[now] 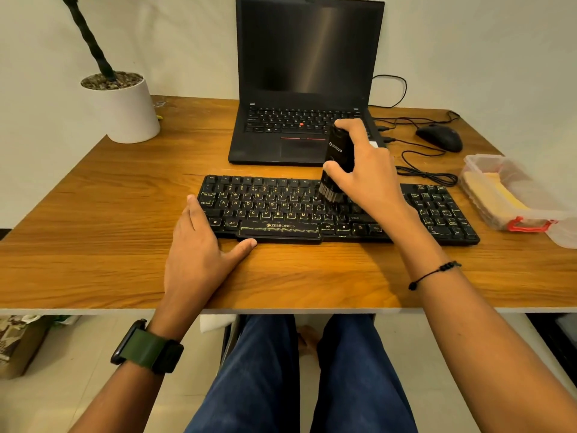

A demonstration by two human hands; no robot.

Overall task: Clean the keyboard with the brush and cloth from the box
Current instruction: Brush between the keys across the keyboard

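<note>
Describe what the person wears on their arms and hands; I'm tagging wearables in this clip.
Both forearms are bare, with no sleeves and no gloves. The left wrist carries a smartwatch with a dark case on a wide green strap. The right wrist has a thin black cord bracelet with small dark beads. No rings are visible on the left hand or right hand.

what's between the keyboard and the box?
Bare desk only, in the head view. The keyboard's right end and the box sit apart; the black cable loops just behind that gap, not in it.
</note>
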